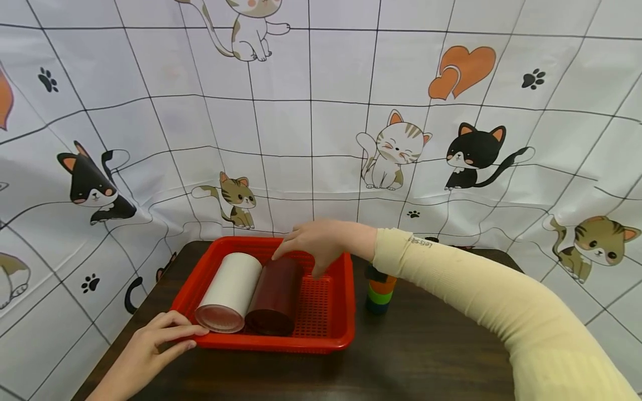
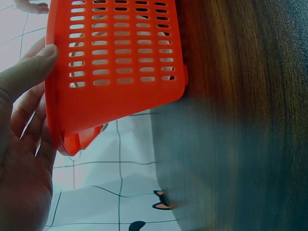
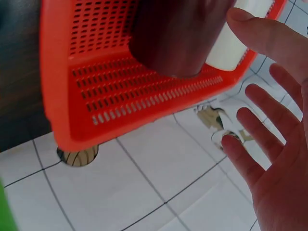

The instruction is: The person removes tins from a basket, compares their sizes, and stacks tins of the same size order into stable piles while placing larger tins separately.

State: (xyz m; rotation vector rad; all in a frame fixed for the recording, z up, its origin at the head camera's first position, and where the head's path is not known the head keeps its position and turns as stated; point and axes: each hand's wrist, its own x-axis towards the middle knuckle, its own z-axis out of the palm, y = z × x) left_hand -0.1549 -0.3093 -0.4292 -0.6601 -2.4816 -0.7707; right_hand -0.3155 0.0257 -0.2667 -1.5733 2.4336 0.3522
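A red plastic basket (image 1: 271, 342) with slotted walls stands on the table. Lying side by side in its left and middle part are a white cylinder (image 1: 232, 284) and a dark maroon cylinder (image 1: 275, 295). My left hand (image 1: 149, 346) grips the basket's front left corner; in the left wrist view the thumb (image 2: 36, 65) presses the rim from outside, with the fingers behind it. Over the far end of the maroon cylinder reaches my right hand (image 1: 321, 240), its fingers spread and nothing between them. In the right wrist view the palm (image 3: 284, 192) faces the cylinders.
To the right of the basket stands a multicoloured banded cylinder (image 1: 379, 295), partly hidden by my right forearm. A white sheet (image 1: 331, 167) printed with cats hangs behind the dark wooden table (image 1: 426, 356).
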